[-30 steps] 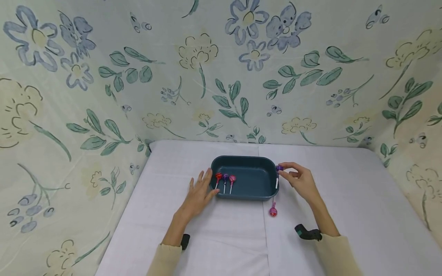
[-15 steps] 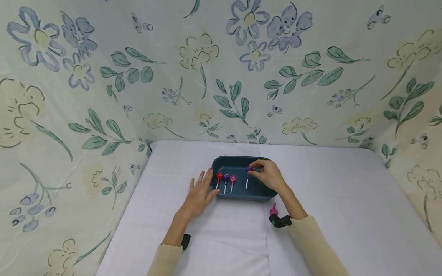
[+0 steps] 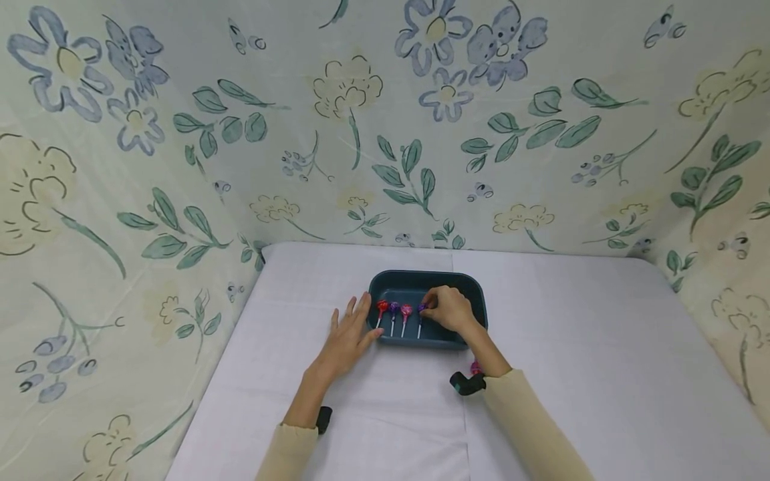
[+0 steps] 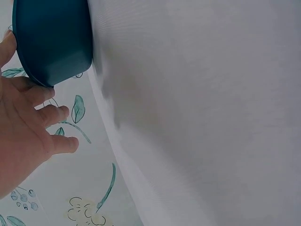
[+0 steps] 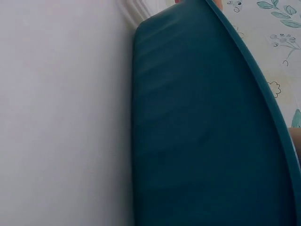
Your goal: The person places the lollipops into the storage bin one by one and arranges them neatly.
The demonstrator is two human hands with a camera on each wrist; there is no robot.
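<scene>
My right hand (image 3: 450,310) is inside the dark teal tray (image 3: 433,343), pinching the wrapped head of a purple lollipop (image 3: 422,308) whose white stick points toward me. To its left lie a pink lollipop (image 3: 406,310), another purple lollipop (image 3: 394,307) and a red lollipop (image 3: 383,306), side by side. My left hand (image 3: 344,339) rests against the tray's left end with fingers spread and the thumb at the near rim. In the left wrist view, the left fingers (image 4: 42,94) touch the tray's outer wall (image 4: 56,42). The right wrist view shows mostly the tray's side (image 5: 202,113).
A second pink lollipop (image 3: 476,367) lies on the white tablecloth (image 3: 397,414) in front of the tray, partly hidden by my right wrist and its black camera mount (image 3: 467,383). Floral cloth (image 3: 337,167) hangs behind the table.
My right hand has carried the purple lollipop leftward from beyond the tray's right rim and lowered it beside the pink one. The left hand stays where it was.
</scene>
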